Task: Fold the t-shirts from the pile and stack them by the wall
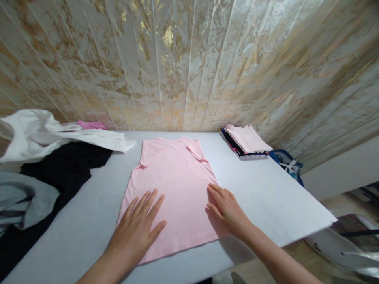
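Note:
A pink shirt (174, 185) lies flat on the white table (266, 193), its sleeves folded in over the body. My left hand (137, 227) rests palm down on the lower left part of the shirt, fingers stretched out and apart. My right hand (226, 207) lies flat on the shirt's lower right edge, fingers extended toward the middle. Neither hand holds anything.
A pile of loose clothes sits at the left: a white garment (44, 134), a black one (65, 165), a grey one (23, 201). A stack of folded clothes (247, 140) with a pink piece on top stands at the back right. A marbled wall rises behind. The table's right edge drops to the floor.

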Demonstrator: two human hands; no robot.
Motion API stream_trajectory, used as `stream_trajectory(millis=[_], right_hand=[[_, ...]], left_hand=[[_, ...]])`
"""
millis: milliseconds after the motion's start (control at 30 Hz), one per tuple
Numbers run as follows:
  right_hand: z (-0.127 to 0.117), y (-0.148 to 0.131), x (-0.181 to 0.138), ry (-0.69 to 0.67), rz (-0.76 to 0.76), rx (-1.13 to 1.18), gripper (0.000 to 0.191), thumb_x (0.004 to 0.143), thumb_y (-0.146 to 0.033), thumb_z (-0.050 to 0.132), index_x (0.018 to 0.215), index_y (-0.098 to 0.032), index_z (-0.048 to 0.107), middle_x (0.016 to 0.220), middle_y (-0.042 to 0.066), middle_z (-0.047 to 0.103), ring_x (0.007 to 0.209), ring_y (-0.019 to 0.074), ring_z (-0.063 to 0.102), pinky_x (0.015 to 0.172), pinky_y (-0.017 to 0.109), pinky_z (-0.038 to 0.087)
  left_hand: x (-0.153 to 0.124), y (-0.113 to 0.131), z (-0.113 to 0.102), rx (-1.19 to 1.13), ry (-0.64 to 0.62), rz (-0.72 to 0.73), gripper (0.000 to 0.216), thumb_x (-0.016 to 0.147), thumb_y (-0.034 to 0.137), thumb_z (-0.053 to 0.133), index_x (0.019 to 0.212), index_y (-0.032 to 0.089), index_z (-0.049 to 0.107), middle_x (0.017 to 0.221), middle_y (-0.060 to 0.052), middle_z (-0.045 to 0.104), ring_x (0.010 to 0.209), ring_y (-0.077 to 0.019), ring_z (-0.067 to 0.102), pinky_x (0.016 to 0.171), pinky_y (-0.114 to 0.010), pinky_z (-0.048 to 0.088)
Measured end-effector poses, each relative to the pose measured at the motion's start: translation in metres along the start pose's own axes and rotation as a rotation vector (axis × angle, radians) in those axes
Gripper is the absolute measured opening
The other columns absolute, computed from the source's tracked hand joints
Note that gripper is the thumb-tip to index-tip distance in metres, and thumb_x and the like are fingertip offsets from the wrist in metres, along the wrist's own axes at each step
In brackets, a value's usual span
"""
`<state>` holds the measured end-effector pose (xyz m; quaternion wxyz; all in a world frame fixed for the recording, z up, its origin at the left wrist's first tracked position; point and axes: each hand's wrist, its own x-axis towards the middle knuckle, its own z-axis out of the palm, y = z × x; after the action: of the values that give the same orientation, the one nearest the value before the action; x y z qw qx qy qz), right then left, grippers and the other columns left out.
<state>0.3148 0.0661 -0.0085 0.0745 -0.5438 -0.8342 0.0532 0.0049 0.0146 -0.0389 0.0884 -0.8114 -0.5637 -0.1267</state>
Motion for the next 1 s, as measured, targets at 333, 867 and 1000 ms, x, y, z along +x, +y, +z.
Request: stream_trajectory(millis=[333, 867, 1000], right_hand=[[-0.017, 0.033, -0.010, 0.132, 0.312, 0.433, 0.041, 0.090, -0.030, 0.045, 0.131, -0.023, 0.052, 0.108, 0.006, 0.067, 0.082, 0.0171, 0.065, 0.078, 0.034, 0.052], [-0.001, 0.008, -0.025, 0.126, 0.480, 0.340, 0.018, 0.089, -0.029, 0.048, 0.103, -0.024, 0.059, 0.069, -0.003, 0.064, 0.064, 0.0177, 0.060, 0.059, 0.027, 0.034], [-0.005, 0.005, -0.020, 0.079, 0.512, 0.306, 0.010, 0.086, -0.031, 0.052, 0.079, -0.023, 0.053, 0.066, -0.002, 0.062, 0.061, 0.0170, 0.057, 0.056, 0.026, 0.028]], left_hand=[[0.074, -0.003, -0.044, -0.259, 0.042, 0.073, 0.040, 0.094, 0.045, 0.038, 0.121, 0.027, 0.061, 0.127, -0.004, 0.064, 0.120, -0.0237, 0.055, 0.103, -0.042, 0.040], [0.313, 0.085, 0.042, -0.378, -0.263, -0.394, 0.044, 0.088, 0.049, 0.049, 0.105, 0.010, 0.063, 0.114, -0.023, 0.066, 0.107, -0.0326, 0.063, 0.084, -0.038, 0.047], [0.329, 0.089, 0.051, -0.395, -0.324, -0.455, 0.048, 0.076, 0.047, 0.063, 0.105, 0.008, 0.065, 0.113, -0.028, 0.065, 0.110, -0.0401, 0.061, 0.084, -0.045, 0.048]])
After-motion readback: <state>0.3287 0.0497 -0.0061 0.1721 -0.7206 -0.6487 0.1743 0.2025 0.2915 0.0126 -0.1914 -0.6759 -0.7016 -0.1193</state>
